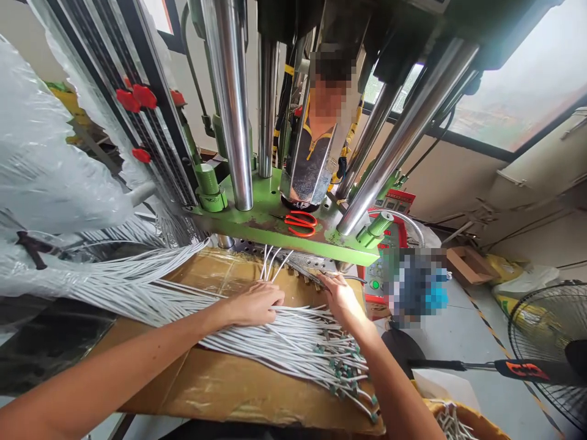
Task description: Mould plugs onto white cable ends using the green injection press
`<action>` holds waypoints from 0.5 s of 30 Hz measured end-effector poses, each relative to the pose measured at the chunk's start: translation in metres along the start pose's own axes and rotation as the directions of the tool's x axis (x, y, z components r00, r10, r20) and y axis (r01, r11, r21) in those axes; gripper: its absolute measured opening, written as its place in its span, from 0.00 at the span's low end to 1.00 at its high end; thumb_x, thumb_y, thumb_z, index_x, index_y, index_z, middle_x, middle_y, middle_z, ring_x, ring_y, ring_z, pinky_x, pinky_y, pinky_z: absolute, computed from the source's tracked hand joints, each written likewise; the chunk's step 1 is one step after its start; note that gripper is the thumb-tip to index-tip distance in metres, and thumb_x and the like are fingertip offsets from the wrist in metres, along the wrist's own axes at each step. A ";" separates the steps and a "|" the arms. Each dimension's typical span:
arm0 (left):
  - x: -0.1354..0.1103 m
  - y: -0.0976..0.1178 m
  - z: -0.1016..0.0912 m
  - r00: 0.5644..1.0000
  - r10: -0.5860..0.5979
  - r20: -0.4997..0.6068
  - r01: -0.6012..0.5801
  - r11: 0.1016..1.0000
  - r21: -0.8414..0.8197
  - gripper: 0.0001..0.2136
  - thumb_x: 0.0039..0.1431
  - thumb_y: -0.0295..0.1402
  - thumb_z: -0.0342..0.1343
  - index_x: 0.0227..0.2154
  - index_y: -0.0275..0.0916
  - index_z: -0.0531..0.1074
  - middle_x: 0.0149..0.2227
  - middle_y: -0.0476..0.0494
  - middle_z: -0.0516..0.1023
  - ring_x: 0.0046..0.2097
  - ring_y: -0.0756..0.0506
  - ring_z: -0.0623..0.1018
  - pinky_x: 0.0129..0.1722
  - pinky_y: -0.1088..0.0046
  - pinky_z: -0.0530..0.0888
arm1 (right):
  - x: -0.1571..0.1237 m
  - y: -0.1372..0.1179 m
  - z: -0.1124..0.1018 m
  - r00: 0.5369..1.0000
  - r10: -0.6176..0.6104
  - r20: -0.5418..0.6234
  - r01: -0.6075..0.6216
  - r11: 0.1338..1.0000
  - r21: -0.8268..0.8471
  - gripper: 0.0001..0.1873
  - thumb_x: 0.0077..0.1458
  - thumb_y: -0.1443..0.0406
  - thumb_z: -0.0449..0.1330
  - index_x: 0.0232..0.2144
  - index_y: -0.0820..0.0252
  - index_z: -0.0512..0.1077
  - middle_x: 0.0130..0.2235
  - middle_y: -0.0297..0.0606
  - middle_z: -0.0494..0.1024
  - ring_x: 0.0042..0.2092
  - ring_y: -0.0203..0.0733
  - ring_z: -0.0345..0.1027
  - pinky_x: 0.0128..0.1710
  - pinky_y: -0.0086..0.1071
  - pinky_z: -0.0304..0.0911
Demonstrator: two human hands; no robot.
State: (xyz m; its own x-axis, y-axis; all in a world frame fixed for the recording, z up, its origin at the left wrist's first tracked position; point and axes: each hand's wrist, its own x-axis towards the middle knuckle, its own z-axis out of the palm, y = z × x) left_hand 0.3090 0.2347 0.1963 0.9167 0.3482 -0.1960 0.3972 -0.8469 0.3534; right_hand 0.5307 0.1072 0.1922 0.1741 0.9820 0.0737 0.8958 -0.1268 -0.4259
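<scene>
A thick bundle of white cables [284, 339] lies across a cardboard-covered table [229, 391], its far ends fanning toward the left. Green-tipped connectors [342, 366] crowd the cable ends near the front right. My left hand [252, 304] closes over the cables at the middle of the table. My right hand [340, 300] pinches cables at the edge of a perforated metal mould plate [257, 249]. Several cables rise from the bundle to that plate. Orange-handled scissors [301, 223] rest on the green machine bed [270, 229], above and beyond both hands.
Steel columns [232, 104] of a moulding machine rise from the green bed. A person [323, 131] stands behind it. A control panel [378, 281] sits to the right, with a pedestal fan [550, 342] farther right. A basket of cables [452, 421] sits at bottom right; plastic sheeting [46, 153] hangs left.
</scene>
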 end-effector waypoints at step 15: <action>-0.060 0.023 -0.036 0.927 0.260 -0.269 -0.269 0.963 0.006 0.14 0.67 0.31 0.43 0.33 0.37 0.74 0.30 0.44 0.75 0.34 0.45 0.71 0.41 0.67 0.62 | -0.033 -0.058 -0.001 0.942 -0.316 0.110 0.333 0.918 -0.215 0.25 0.58 0.72 0.56 0.58 0.62 0.62 0.33 0.38 0.77 0.35 0.44 0.69 0.39 0.38 0.62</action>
State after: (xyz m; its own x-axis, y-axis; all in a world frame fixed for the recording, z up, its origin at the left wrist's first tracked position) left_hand 0.2647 0.2089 0.2493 0.9651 0.2102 0.1563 0.1358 -0.9116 0.3879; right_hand 0.4733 0.0819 0.2155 -0.1644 0.9808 0.1048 0.9683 0.1808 -0.1723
